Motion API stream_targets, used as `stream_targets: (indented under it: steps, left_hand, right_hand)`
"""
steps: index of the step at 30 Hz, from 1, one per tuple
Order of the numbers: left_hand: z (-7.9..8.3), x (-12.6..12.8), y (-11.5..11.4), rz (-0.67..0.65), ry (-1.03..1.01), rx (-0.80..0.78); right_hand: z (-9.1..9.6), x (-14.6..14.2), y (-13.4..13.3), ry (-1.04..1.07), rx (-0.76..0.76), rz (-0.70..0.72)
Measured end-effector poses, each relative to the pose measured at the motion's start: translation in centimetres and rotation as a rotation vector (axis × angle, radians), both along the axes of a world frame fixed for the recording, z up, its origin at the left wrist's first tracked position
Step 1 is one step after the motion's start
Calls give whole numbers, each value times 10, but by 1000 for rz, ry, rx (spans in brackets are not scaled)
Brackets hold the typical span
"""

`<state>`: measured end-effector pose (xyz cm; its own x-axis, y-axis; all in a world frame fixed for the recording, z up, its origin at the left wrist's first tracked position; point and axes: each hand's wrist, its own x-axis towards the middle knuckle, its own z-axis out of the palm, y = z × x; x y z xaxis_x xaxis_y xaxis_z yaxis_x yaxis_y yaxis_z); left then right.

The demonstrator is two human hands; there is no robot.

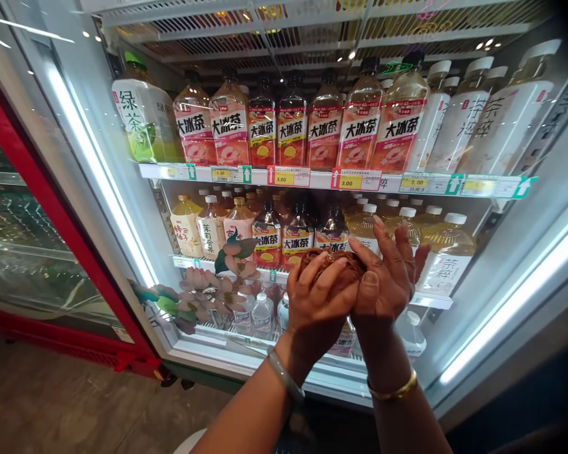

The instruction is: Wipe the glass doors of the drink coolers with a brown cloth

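My left hand, with a pale bangle at the wrist, curls its fingers over a dark brown, glossy, uneven lump. What the lump is made of I cannot make out. My right hand, a gold bracelet below it, is raised at the lump's right side. Its fingers are spread and point up, and the thumb lies close against the left hand. Whether the right fingers touch the lump is unclear. Both hands are in front of a lit drinks fridge, before dark-capped tea bottles on its middle shelf.
Several orange-labelled bottles line the upper shelf, with a green tea bottle at left and white-labelled bottles at right. Pink flower decoration is at lower left. A red-framed fridge adjoins on the left, above the brown floor.
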<state>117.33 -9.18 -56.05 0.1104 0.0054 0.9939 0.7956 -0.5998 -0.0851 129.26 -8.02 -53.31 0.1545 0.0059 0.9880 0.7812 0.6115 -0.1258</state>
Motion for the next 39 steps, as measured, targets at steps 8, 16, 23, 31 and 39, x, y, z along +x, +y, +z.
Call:
stream_targets:
  steps: [8,16,23,31,39]
  left_hand:
    - [24,-26,-4,91,-186,-56]
    - [21,-27,-1,86,-105,-27]
    - [7,-17,-1,62,-183,-34]
    - [13,-47,5,99,-89,-11]
    - [6,-51,8,83,-178,17]
  right_hand:
    - [-12,-8,6,-61,10,-135]
    - [-16,-7,7,-52,32,-124]
    - [-17,-11,9,-59,29,-170]
    - [-17,-24,9,-29,-2,-224]
    - [-18,-42,8,8,-28,-217]
